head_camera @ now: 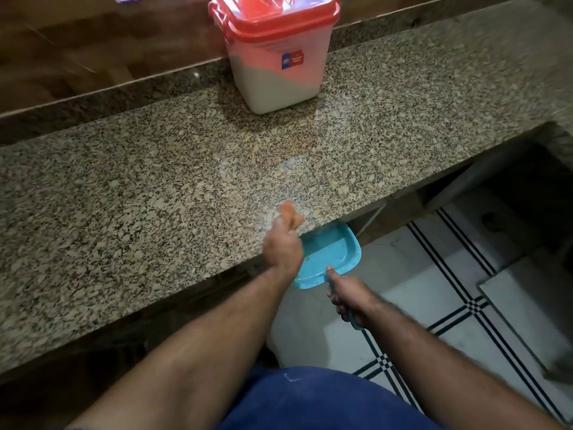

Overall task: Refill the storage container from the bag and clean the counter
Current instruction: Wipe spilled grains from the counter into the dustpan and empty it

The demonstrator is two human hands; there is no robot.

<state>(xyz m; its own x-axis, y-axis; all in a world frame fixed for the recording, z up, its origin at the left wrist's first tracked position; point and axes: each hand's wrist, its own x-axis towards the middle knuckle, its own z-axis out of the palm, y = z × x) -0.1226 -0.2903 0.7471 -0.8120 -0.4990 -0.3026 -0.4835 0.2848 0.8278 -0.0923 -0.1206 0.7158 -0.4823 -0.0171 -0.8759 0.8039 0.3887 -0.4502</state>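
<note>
Status: the refill stage appears complete. The storage container (274,54) stands upright at the back of the desk (155,187), against the raised ledge, with its red lid seated. Pale contents fill roughly the lower half, with the surface sloping. The bag is not in view.

Cleaning is in progress. The right hand (348,301) is wrapped around the handle of a blue dustpan (330,254), which is held just below the front edge of the desk, its open mouth tucked under the overhang. The left hand (283,245) rests at that edge directly above the pan, fingers curled (motion blur hides whether anything is held in them, so its grip cannot be determined). The posture suggests a sweep of spilled material off the edge into the pan.

A few specks lie in the pan. The desk surface shows no obvious spill, though the speckled granite would mask fine grains.

Remaining, by judgement: finish sweeping and empty the pan.
</note>
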